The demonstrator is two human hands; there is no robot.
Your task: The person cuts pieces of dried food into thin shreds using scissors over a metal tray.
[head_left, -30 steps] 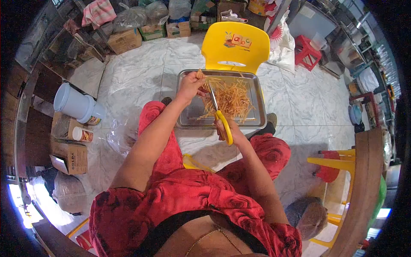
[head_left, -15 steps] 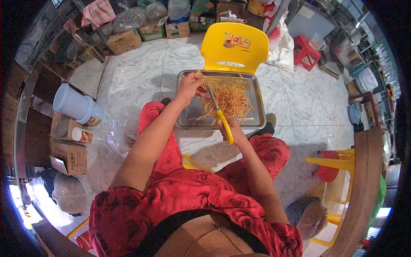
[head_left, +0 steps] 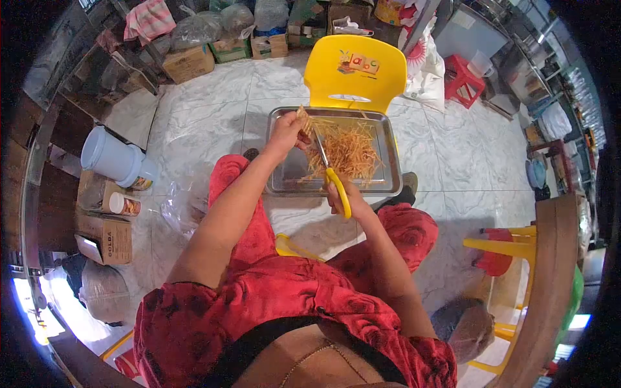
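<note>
My left hand (head_left: pixel 286 134) is closed around a thin tan-brown piece that looks like dried food (head_left: pixel 302 114), over the left side of a metal tray (head_left: pixel 275 171). Yellow-handled scissors (head_left: pixel 338 187) are in my right hand (head_left: pixel 350 197), above the tray's front edge. Their blades point up and left, reaching the piece beside my left fingers; whether they are fully closed is hard to make out. Under the blades lies a loose heap of thin golden-brown strips (head_left: pixel 352 149) in the tray.
The tray rests on a yellow chair (head_left: pixel 354 61) with an upright backrest. White buckets (head_left: pixel 107 154) and a cardboard box (head_left: pixel 107 239) stand at left. A red stool (head_left: pixel 462 81) is at back right, and a wooden table edge (head_left: pixel 556 271) runs along the right.
The scissors and my right hand have shifted very slightly, and the blades look closer together. The piece in my left hand is tilted a little differently.
</note>
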